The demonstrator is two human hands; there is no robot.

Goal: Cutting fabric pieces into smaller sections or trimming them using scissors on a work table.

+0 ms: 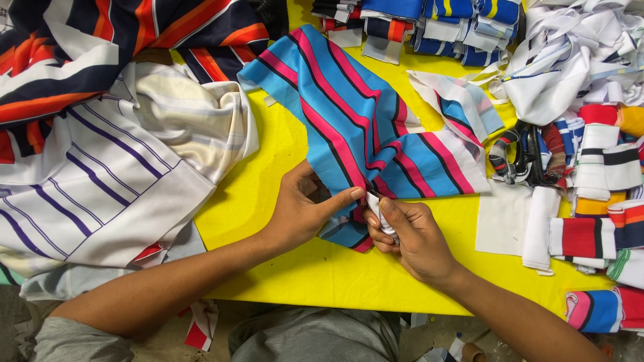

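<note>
Left hand (298, 211) grip pinched on striped cloth (355, 127) edge; right hand (409, 234) closed on white strip (380, 218) at 6 o'clock. Cloth light, limp, probably slippery: hold near edge.

Striped fabric piece (349, 107): blue ground crossed by pink bands edged in black, with a white area at its right end. It is spread diagonally on the yellow table (268, 194), from far centre down to near centre, rumpled and partly folded. Its near edge is gathered and lifted off the table between the two hands. Small white tool (380, 216): only partly seen, clasped in the right hand (412, 234) just at the gathered fabric edge; its kind cannot be told. The fabric edge is pinched by the left hand (305, 208), thumb on top.
</note>
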